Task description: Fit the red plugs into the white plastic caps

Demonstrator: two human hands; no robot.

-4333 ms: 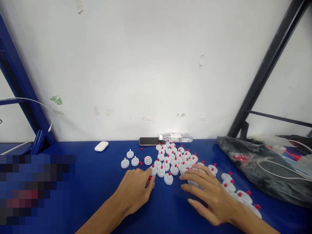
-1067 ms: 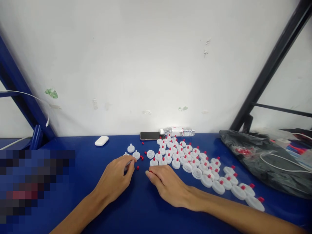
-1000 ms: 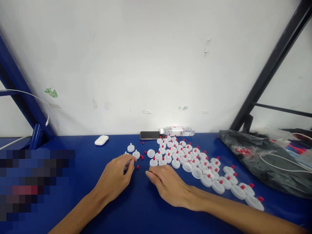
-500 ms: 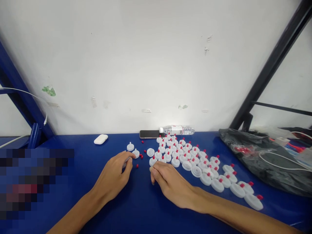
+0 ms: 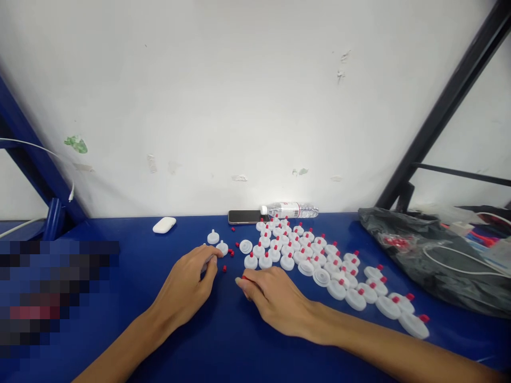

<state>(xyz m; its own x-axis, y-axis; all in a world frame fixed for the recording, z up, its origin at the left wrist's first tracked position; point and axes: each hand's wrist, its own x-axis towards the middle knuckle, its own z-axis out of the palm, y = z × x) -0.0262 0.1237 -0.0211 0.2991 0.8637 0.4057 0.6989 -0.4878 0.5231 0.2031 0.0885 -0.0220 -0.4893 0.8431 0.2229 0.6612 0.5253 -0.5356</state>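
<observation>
My left hand [image 5: 191,279] is closed round a white lid, which shows only partly between thumb and fingers. Just right of it, my right hand [image 5: 273,298] pinches a small red cap [image 5: 245,277] between thumb and forefinger. Beyond my left hand stand white lids with bare spouts [image 5: 213,237]. An upturned white lid [image 5: 246,246] lies between the hands, farther back. Several loose red caps [image 5: 224,268] are scattered near it. Behind and right of my right hand spreads a large group of white lids with red caps on their spouts [image 5: 287,261].
A phone [image 5: 243,217] and a clear bottle [image 5: 293,210] lie by the wall. A white case [image 5: 164,225] sits at the back left of the blue table [image 5: 131,255]. Black plastic bags [image 5: 431,271] cover the right side. Blue and black frame posts flank the table.
My right hand has moved slightly left, away from the capped lids and toward my left hand; a red cap now shows at its fingertips. My left hand keeps its grip.
</observation>
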